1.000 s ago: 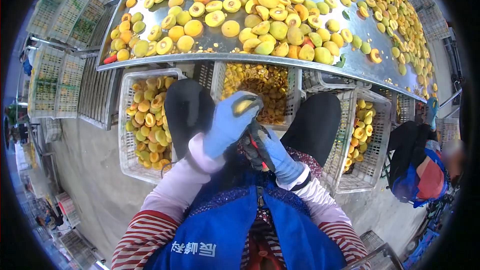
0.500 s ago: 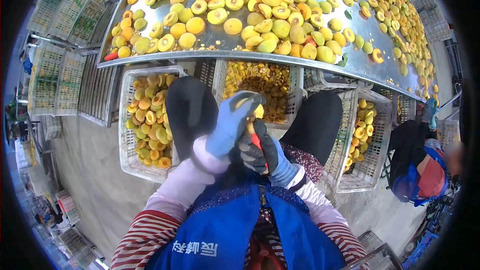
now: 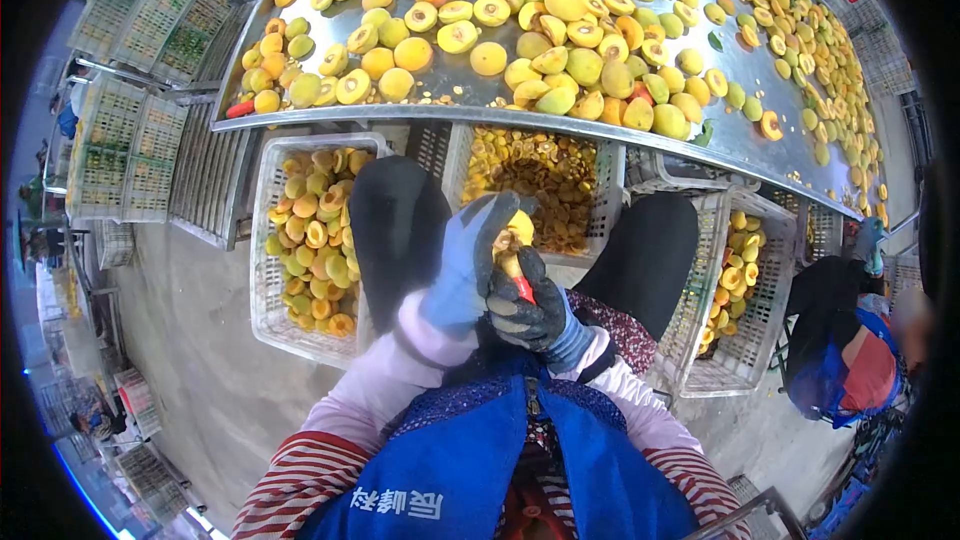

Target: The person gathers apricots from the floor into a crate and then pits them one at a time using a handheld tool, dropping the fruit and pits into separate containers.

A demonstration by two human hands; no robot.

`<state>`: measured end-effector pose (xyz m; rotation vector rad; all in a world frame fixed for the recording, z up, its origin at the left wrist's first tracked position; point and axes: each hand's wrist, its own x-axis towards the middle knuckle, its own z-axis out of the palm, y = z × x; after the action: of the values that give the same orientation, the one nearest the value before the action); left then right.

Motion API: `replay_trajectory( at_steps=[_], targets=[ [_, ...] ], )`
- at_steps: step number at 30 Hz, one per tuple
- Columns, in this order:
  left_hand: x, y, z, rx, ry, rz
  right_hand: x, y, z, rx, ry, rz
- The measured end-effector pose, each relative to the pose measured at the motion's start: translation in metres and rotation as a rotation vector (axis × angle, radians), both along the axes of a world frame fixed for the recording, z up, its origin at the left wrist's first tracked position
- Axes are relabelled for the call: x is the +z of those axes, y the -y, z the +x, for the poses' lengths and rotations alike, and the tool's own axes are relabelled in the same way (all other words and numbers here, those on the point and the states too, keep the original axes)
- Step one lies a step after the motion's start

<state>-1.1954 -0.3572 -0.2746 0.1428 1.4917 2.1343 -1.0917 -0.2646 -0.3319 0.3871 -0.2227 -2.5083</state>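
Observation:
In front of my lap, my gloved left hand [image 3: 468,258] is closed around a yellow peach piece [image 3: 520,227]. My right hand [image 3: 535,315], in a dark-palmed glove, grips a red-handled pitting tool [image 3: 523,288]. The tool's tip meets the fruit, and its exact shape is hidden. Beneath both hands stands a crate [image 3: 612,202] holding yellow scraps and brown pits. To the left, another crate [image 3: 262,280] contains peach halves.
A metal table [image 3: 450,75] with whole and halved peaches spans the front. At right is a tilted crate [image 3: 745,345] of halves. Stacked crates [image 3: 125,150] stand at left. A co-worker [image 3: 850,350] sits at far right.
The view has shifted slightly, so the surroundings sit farther right and lower. My left hand has turned the peach piece, showing more of it, and my right hand's grip covers more of the tool.

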Motion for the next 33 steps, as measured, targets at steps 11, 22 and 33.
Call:
replay_trajectory(
  at_steps=[11,22,33],
  targets=[
    [0.019,0.006,-0.023,-0.086,-0.694,-0.434,0.013,-0.003,-0.009,0.024,-0.206,0.040],
    [0.021,0.071,-0.047,0.589,0.125,0.274,0.017,-0.026,-0.017,-0.284,0.042,0.180],
    [-0.043,0.041,-0.246,-0.135,-1.042,-1.697,0.012,-0.025,-0.030,-0.090,0.060,0.678]
  ],
)
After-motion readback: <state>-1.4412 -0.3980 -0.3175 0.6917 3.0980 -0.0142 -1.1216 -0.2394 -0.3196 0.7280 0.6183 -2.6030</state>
